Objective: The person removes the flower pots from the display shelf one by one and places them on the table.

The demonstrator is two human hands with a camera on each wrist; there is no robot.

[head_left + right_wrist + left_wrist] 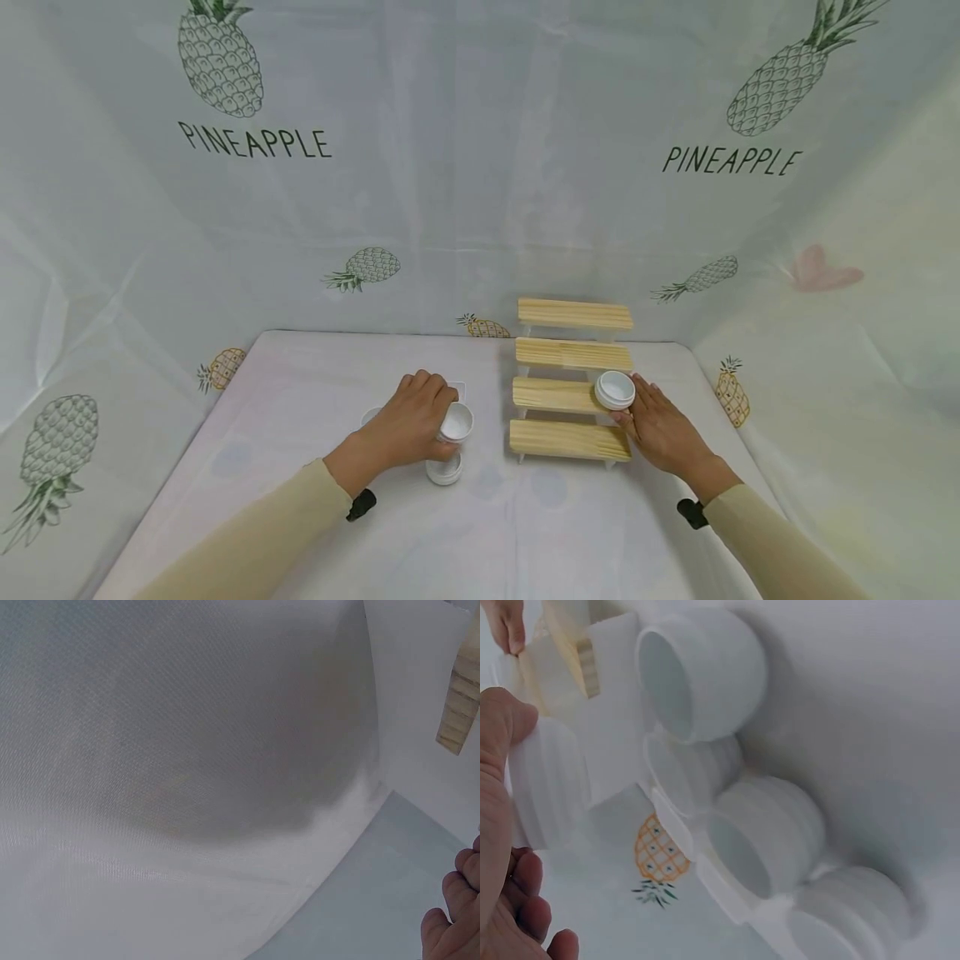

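Note:
My left hand point(416, 421) grips a small round white jar point(456, 422) between thumb and fingers, above the table. Just below it stands another white jar point(445, 469). In the left wrist view the gripped jar point(547, 784) shows beside the thumb, with several white jars, including an open-topped one point(705, 675), standing near it. My right hand point(667, 429) holds a white jar point(615, 389) at the right end of a step of the wooden stand point(551, 394), thumb in front and fingers along its right side. That jar is out of sight in the right wrist view.
The stand has several pale wooden steps, rising toward the back, such as the top one point(576, 314). A white cloth covers the table point(480, 542). Behind it hangs a curtain point(480, 167) printed with pineapples. Part of another white jar point(370, 415) shows behind the left hand.

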